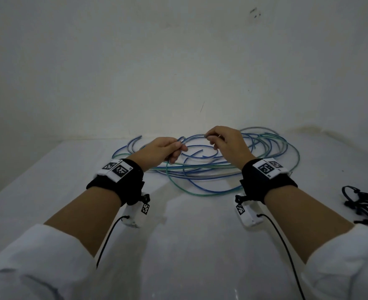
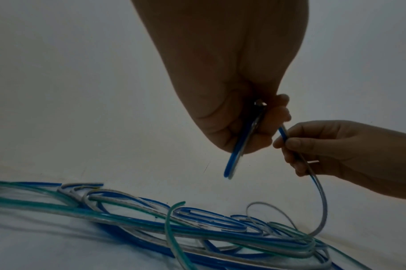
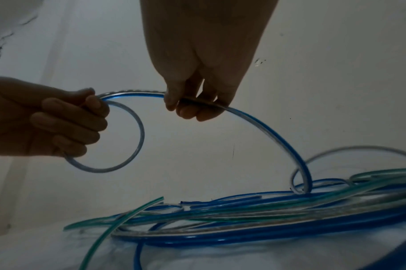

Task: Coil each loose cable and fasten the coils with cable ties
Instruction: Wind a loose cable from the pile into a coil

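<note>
Here two hands (image 1: 157,148) (image 1: 226,144) pinch one blue cable (image 3: 266,126), one loop formed.

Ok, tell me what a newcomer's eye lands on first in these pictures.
First, the tangle of blue and green cables sprawled on the white table near the wall. Next, both hands raised above it: the left hand holds a small loop of blue cable while the right hand pinches the same strand further along. Last, a dark bundle of cable ties at the right edge.
</note>
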A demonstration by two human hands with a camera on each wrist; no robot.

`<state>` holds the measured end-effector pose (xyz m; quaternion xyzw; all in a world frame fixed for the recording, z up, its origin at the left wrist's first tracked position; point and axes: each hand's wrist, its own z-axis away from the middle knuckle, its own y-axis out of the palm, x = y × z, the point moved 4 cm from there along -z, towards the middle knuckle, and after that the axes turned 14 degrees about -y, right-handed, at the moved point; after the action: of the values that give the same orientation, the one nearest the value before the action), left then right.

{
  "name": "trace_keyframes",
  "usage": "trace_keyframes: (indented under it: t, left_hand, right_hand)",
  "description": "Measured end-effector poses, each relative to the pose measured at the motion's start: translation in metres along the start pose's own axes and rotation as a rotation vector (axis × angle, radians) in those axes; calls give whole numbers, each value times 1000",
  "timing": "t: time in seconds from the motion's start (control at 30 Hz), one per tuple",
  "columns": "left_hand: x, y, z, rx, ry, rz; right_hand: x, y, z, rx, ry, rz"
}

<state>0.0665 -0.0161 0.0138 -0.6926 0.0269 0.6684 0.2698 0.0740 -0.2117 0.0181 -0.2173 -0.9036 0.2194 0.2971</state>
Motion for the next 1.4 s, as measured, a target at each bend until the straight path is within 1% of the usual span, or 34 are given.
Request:
trace_keyframes:
  t: [0.1, 0.2, 0.27, 0.37, 0.4, 0.47, 0.5, 0.57, 0.63, 0.67, 0.73, 0.8, 0.9, 0.97, 1.03, 1.13, 1.2, 1.27, 1.33, 1.4]
  left_hand:
    - [4, -2, -1, 40, -34, -18]
    - [2, -1, -1, 36, -36, 32]
    - [0, -4, 0, -17, -13, 112]
    - [-2, -16, 1, -144, 8, 271]
    - [-2, -20, 1, -178, 17, 308]
    - [-5, -21, 2, -212, 39, 343]
    - [-8, -19, 2, -198, 59, 367]
    - [-16, -10, 3, -123, 115, 414]
    - [-24, -2, 0, -84, 171, 431]
    - [-25, 1, -2, -90, 185, 447]
    - [-22, 3, -6, -145, 177, 498]
    - [-13, 0, -13, -242, 166, 504]
    - [-3, -13, -18, -426, 179, 479]
    - [3, -20, -18, -481, 184, 508]
    - [4, -19, -16, -476, 179, 425]
    - [3, -9, -17, -435, 209, 122]
    - [3, -5, -18, -423, 223, -89]
    - [4, -4, -17, -439, 216, -264]
    - [8, -3, -15, -398, 209, -348]
    - [13, -3, -15, -335, 186, -382]
  right_hand:
    - [-3, 0, 1, 8, 27, -5]
    - [-1, 4, 4, 15, 19, 24]
    - [-5, 4, 5, 3, 36, 52]
    - [-20, -4, 10, 20, 115, 133]
    - [-23, -6, 12, 55, 120, 180]
    - [-22, -3, 15, 202, 82, 239]
    - [-18, 2, 15, 300, 54, 251]
    - [-10, 16, 16, 468, -6, 265]
    - [-2, 27, 14, 554, -48, 261]
    - [1, 30, 13, 573, -71, 265]
    - [7, 33, 12, 565, -121, 295]
    - [8, 30, 11, 514, -132, 324]
    - [1, 20, 14, 463, -14, 379]
    - [-5, 15, 18, 442, 14, 428]
    - [-5, 15, 20, 452, -4, 414]
    - [1, 20, 18, 480, -58, 371]
    - [7, 21, 16, 464, -99, 344]
    - [12, 18, 14, 425, -90, 297]
    - [15, 13, 13, 388, -83, 260]
    - [17, 9, 10, 363, -98, 258]
